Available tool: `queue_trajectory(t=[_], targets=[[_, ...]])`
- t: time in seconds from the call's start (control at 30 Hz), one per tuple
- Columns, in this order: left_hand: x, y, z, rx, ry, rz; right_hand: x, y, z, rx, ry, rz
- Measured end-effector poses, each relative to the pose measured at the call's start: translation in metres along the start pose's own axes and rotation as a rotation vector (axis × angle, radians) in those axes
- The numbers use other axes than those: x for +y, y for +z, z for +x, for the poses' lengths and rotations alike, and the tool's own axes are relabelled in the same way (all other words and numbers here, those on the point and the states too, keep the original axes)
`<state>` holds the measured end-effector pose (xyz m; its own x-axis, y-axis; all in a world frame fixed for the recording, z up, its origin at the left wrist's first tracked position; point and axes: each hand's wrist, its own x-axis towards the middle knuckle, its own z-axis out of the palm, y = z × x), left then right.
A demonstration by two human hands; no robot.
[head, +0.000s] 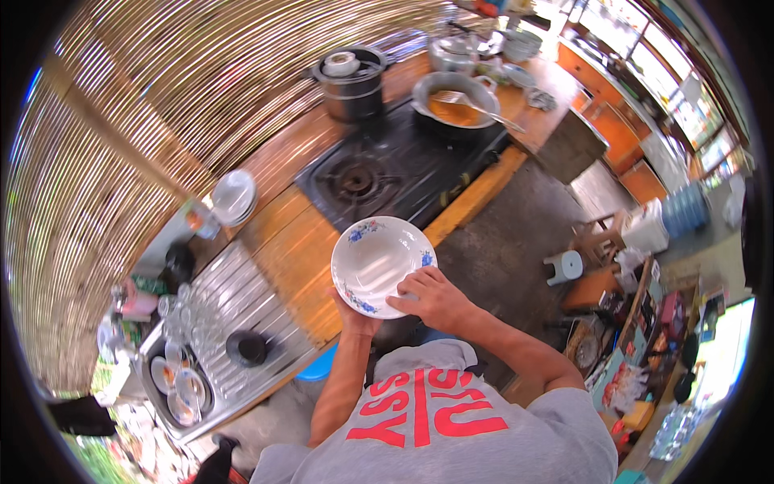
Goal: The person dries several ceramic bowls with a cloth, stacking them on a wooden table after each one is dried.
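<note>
A white bowl (381, 260) with blue and red flowers on its rim is held up before my chest, its inside facing me. My left hand (358, 316) supports it from below at the lower left edge, with the fingers hidden behind the bowl. Over the lower right rim lies my right hand (428, 295), thumb and fingers gripping the edge. Behind the bowl are the wooden counter (275, 242) and a black two-burner gas stove (357, 178). A pan (455, 109) on the far burner contains an orange-brown liquid and a slotted metal spatula (484, 110).
A steel sink (199, 417) with dirty plates is at lower left, beside drinking glasses (190, 314) and a black object (247, 346) on the drainboard. Stacked white bowls (233, 195) rest near the bamboo wall. A large pot (354, 91) and kettle (452, 53) stand behind the stove.
</note>
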<state>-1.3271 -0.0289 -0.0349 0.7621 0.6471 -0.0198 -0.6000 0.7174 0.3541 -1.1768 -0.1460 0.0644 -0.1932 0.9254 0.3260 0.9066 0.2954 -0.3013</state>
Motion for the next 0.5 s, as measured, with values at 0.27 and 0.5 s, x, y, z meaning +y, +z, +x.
queue_trajectory(t=[0.27,0.5], targets=[[-0.147,0.052,0.093,-0.042,-0.22,-0.072,0.091,-0.062,-0.112,0.141,0.227,-0.158],[-0.28,0.128,0.182,-0.084,-0.362,-0.157,0.172,-0.139,-0.202,0.611,0.645,0.278]])
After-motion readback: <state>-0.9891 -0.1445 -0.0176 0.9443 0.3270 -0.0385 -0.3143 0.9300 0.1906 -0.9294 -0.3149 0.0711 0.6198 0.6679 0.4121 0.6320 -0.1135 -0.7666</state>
